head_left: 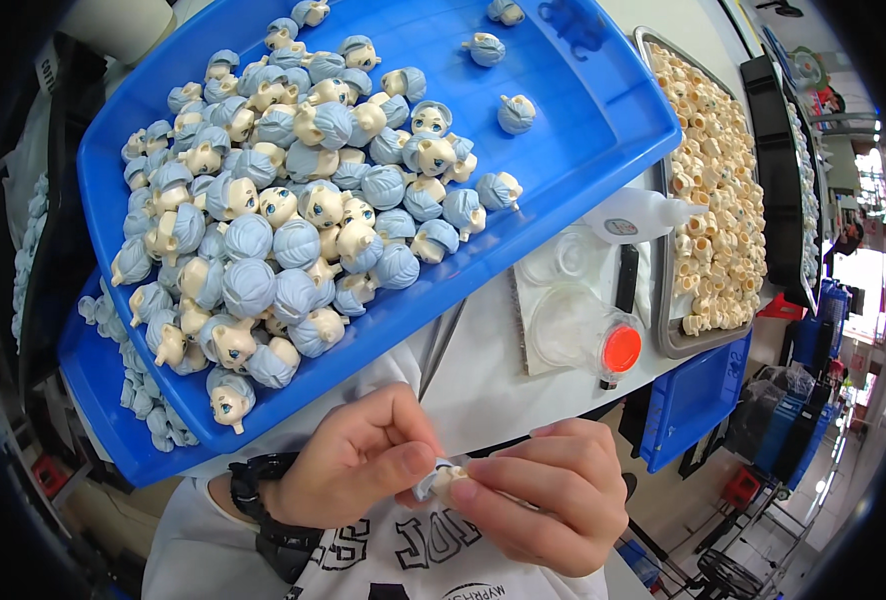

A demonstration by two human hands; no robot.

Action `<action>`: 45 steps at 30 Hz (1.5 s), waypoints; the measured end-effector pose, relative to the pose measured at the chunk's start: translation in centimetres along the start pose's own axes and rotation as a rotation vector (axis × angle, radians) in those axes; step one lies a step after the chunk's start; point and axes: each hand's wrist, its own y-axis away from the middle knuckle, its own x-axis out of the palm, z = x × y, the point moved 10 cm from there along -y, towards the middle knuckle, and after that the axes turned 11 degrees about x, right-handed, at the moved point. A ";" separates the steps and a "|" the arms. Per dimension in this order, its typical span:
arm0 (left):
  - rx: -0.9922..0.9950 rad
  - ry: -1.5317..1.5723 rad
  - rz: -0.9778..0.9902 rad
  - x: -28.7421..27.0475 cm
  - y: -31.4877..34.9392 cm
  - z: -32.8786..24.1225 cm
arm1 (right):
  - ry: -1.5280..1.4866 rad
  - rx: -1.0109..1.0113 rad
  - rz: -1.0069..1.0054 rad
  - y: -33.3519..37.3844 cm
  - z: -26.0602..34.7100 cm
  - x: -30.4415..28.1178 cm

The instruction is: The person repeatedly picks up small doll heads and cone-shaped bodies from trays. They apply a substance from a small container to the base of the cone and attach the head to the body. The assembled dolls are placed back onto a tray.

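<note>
Close to my body, my left hand [358, 465] and my right hand [553, 490] meet fingertip to fingertip over one small doll head. My left fingers pinch its light-blue hair piece [426, 486], while my right thumb and fingers grip the cream-coloured part [446, 482] against it. Fingers hide much of both parts, so I cannot tell how closely they fit. Beyond my left hand lies a large blue tray [573, 110], its left side heaped with similar doll heads [295, 244] that have blue hair and painted eyes.
At the right, a metal tray [675, 340] holds many cream-coloured hollow parts [713, 190]. Between the trays are a white squeeze bottle [633, 217] and a clear container with a red cap [621, 349]. A lower blue bin [93, 370] with light-blue pieces sits at the left.
</note>
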 end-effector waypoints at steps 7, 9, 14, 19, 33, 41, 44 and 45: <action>-0.146 -0.133 0.032 0.2 0.1 0.7 | -0.017 -0.081 -0.004 0.3 0.5 0.6; -0.171 -0.128 0.057 0.4 0.3 1.0 | -0.027 -0.049 -0.010 0.3 0.2 0.7; -0.221 -0.135 0.010 0.3 0.3 1.1 | -0.024 0.042 0.042 -0.2 -0.2 1.4; -0.163 -0.147 0.054 0.3 0.3 1.1 | 0.029 0.045 0.003 0.6 -0.8 1.8; -0.122 -0.015 0.185 2.3 0.5 0.8 | 0.075 -0.042 0.007 -1.3 1.6 0.6; -0.062 -0.264 0.462 4.5 1.9 -0.3 | 0.366 0.217 0.212 -6.8 -0.7 6.5; 0.131 -0.579 0.631 5.4 6.1 -3.9 | 0.255 0.198 0.223 -5.9 0.4 6.0; 0.375 -0.620 0.621 5.1 7.5 -7.9 | 0.189 0.238 0.172 -5.0 0.0 4.6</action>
